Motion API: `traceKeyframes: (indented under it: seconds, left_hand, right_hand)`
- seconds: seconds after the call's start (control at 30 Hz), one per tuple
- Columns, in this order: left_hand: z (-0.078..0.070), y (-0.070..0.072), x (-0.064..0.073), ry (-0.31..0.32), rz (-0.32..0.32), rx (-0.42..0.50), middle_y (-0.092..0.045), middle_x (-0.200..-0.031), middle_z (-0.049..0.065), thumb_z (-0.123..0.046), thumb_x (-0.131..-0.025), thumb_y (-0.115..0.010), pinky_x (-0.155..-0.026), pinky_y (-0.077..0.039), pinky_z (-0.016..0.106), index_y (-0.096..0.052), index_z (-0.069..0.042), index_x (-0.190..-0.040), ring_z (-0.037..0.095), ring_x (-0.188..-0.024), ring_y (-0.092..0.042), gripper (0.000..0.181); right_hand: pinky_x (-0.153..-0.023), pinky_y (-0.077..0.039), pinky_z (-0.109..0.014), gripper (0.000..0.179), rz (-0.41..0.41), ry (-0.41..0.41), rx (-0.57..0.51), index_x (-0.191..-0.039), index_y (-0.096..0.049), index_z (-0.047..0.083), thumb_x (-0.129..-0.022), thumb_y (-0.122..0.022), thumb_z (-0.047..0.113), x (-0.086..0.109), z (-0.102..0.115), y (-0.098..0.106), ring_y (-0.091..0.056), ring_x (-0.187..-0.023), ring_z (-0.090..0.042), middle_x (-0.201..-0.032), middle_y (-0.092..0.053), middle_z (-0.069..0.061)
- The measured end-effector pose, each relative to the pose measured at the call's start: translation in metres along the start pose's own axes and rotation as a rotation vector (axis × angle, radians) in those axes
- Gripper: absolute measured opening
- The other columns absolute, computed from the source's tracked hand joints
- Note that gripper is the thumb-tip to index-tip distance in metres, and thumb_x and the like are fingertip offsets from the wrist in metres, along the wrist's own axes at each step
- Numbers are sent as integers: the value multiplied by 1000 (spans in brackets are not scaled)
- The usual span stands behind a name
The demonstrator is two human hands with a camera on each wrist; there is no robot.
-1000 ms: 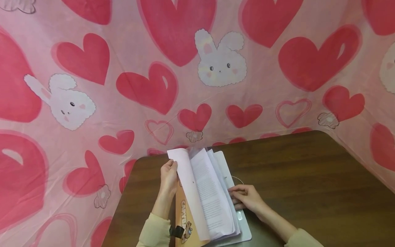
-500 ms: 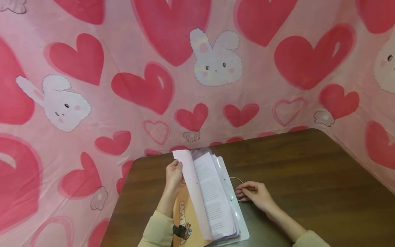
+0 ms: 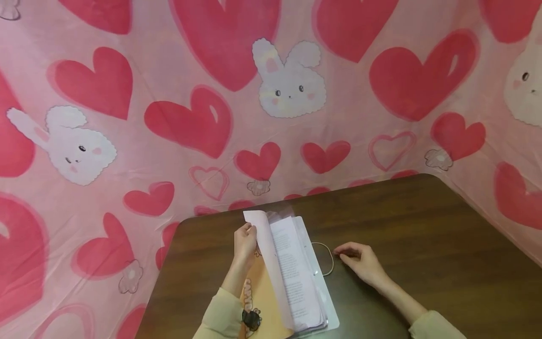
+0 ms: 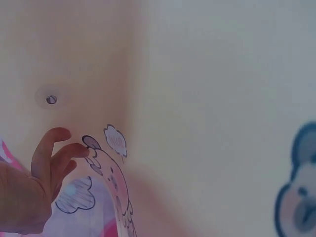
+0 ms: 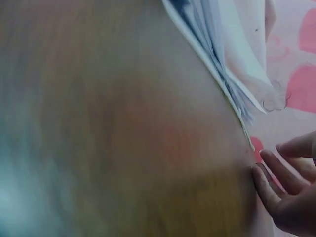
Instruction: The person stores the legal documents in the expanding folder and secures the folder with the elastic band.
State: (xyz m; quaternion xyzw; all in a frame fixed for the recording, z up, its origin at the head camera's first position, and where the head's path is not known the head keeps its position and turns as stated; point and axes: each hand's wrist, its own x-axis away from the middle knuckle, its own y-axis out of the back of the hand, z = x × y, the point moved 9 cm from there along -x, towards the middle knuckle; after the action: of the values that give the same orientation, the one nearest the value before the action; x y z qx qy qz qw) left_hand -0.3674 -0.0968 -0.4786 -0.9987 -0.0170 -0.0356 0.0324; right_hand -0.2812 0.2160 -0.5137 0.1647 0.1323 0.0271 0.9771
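Observation:
A folder [image 3: 331,313] lies on the table with its printed yellow-orange cover [image 3: 268,296] raised and leaning left. Inside is a stack of printed sheets [image 3: 292,273]. At the cover's far left edge, my left hand [image 3: 244,242] pinches it between thumb and fingers. The left wrist view shows the cover's drawn animals close up, with the left hand [image 4: 42,182] at its edge. An elastic cord [image 3: 332,263] loops out from the folder's right side. Just right of that loop, my right hand [image 3: 364,266] holds nothing, its fingers loosely bent; the right wrist view shows its fingers [image 5: 284,173] apart.
The brown wooden table [image 3: 423,245] extends far to the right of the folder. A pink cloth [image 3: 347,103] with hearts and rabbits hangs behind the table and along its sides. A dark band [image 3: 251,320] sits at the left sleeve.
My right hand has drawn away to the right from the papers and the folder's edge, past the cord loop, which now shows fully. My left hand still holds the cover raised.

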Motion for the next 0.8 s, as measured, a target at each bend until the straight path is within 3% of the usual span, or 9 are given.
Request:
traceKeyframes:
  seconds: [0.17, 0.23, 0.3, 0.4, 0.47, 0.53, 0.6, 0.8]
  left_hand:
    - [5, -7, 0, 14, 20, -15, -55, -63, -8, -4, -115, -36, -42, -45, 15, -18, 26, -161, -1, -44, -51, 58]
    - [6, -11, 0, 21, 27, -28, -54, -64, -8, -4, -114, -39, -43, -45, 15, -28, 25, -157, -1, -46, -49, 53]
    - [8, -13, -1, 34, 22, -52, -61, -69, -7, -4, -112, -43, -46, -48, 15, -40, 22, -150, 0, -51, -56, 46]
    - [10, -17, -2, 50, 20, -94, -76, -84, 12, -4, -108, -51, -54, -55, 17, -48, 18, -145, 5, -62, -66, 43]
    - [11, -20, -3, 65, 29, -119, -79, -109, 30, -7, -106, -56, -62, -64, 23, -47, 16, -150, 11, -70, -74, 50]
    - [13, -23, -4, 71, 48, -140, -73, -127, 39, -9, -105, -60, -70, -69, 31, -45, 15, -155, 13, -73, -75, 57]
    - [14, -27, -6, 70, 67, -162, -70, -134, 40, -11, -105, -62, -77, -71, 38, -46, 13, -156, 13, -74, -76, 59]
    - [21, -34, -14, 10, 129, -251, -78, -110, 32, -9, -106, -62, -70, -61, 30, -53, 16, -148, 14, -74, -67, 50]
  right_hand:
    - [-96, -57, -14, 26, 73, 194, 145, -120, -79, -2, -95, -81, 0, -2, 2, -2, -74, -113, -8, -119, -81, -19]
    - [-104, -51, -13, 34, 92, 269, 200, -128, -77, 2, -95, -83, 7, -1, 0, -2, -73, -125, -16, -128, -79, -18]
    - [-113, -53, -27, 43, 109, 297, 262, -133, -76, 4, -93, -86, 13, -1, 0, -3, -68, -136, -32, -137, -75, -20]
    - [-117, -52, -61, 53, 150, 273, 337, -141, -71, 5, -93, -87, 22, -3, -2, -6, -56, -145, -50, -149, -67, -24]
    - [-114, -42, -80, 58, 187, 217, 375, -144, -69, 3, -93, -88, 25, -4, -2, -7, -49, -147, -59, -154, -63, -27]
    - [-116, -37, -83, 58, 218, 196, 405, -146, -68, 4, -95, -86, 26, -4, -1, -8, -45, -150, -61, -158, -59, -27]
    - [-118, -34, -84, 57, 238, 189, 414, -146, -68, 4, -96, -85, 25, -3, 0, -8, -42, -151, -62, -160, -58, -27]
    - [-116, -35, -82, 50, 230, 253, 440, -143, -72, 9, -96, -84, 23, -1, 2, -10, -44, -149, -62, -160, -58, -27]
